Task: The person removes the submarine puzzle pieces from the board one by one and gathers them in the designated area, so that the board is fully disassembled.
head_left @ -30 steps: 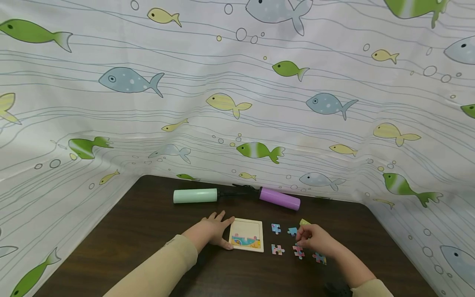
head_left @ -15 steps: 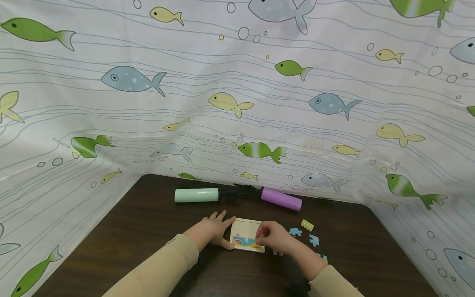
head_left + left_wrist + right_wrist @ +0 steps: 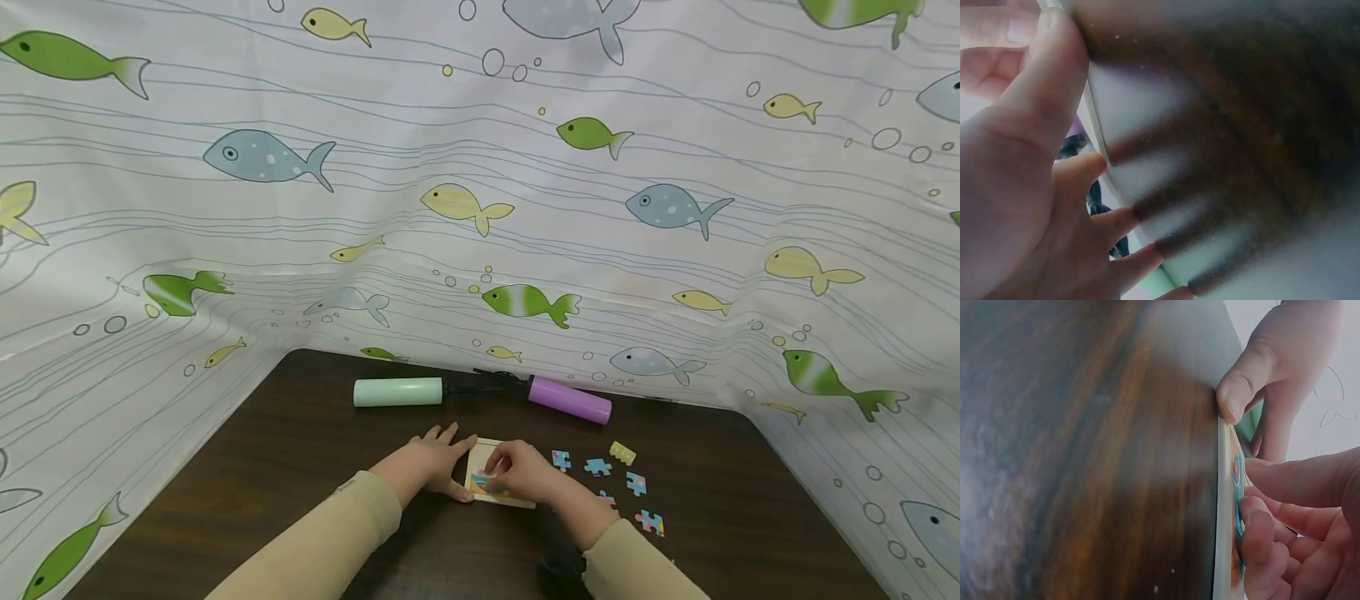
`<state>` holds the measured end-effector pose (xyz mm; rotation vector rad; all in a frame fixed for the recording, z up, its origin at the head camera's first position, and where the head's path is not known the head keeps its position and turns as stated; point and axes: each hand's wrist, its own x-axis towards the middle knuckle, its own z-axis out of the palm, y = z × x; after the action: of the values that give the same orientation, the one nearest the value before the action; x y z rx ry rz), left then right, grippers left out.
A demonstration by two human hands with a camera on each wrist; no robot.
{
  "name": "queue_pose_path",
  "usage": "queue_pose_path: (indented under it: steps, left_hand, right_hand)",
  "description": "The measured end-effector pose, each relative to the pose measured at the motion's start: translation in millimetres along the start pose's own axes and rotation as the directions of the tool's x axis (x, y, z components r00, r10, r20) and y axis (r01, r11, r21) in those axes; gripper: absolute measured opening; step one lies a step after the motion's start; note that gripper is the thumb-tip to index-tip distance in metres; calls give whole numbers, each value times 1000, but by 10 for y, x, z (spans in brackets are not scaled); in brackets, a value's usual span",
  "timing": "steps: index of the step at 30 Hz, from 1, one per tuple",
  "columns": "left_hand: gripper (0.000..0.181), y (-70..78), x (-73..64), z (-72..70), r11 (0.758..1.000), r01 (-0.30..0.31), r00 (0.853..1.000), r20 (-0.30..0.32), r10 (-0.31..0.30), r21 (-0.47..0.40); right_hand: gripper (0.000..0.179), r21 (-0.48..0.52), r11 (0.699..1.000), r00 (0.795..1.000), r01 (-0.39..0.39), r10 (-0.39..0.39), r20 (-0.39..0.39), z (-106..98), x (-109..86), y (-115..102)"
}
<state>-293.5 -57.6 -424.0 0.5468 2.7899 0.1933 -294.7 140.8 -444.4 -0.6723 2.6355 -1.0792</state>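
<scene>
A small square wooden puzzle board (image 3: 482,452) lies on the dark table, with a colourful strip of fitted pieces along its near side. My left hand (image 3: 435,463) rests at its left edge, fingers spread, thumb at the near corner and index finger at the far one. Over the board, my right hand (image 3: 523,473) has thumb and fingers brought together in a pinch at the fitted strip. The puzzle piece in that pinch is mostly hidden by the fingers. In the right wrist view, the right thumb (image 3: 1297,478) and curled fingers sit right at the board's face.
Several loose puzzle pieces lie right of the board, among them a blue one (image 3: 597,467), a yellow one (image 3: 622,452) and a multicoloured one (image 3: 650,522). Behind stand out a mint cylinder (image 3: 397,392) and a purple cylinder (image 3: 570,400). A fish-print curtain (image 3: 525,250) surrounds the table.
My right hand has moved left from the loose pieces onto the board, then further left across it. My left hand has stayed at the board's left edge.
</scene>
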Motion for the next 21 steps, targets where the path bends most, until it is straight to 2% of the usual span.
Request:
queue_pose_path:
  steps: [7,13,21]
  left_hand:
    - [95,-10,22,20,1000,-3,1000,-4,3,0]
    - [94,-18,35,30,1000,-6,1000,-7,6,6]
    - [94,-6,18,22,1000,-6,1000,-5,6,-4]
  right_hand:
    - [11,89,995,999,-34,31,30,45,42,5]
    - [15,91,994,998,-53,52,21,72,28,-12]
    - [18,86,996,999,-35,35,1,99,15,-5]
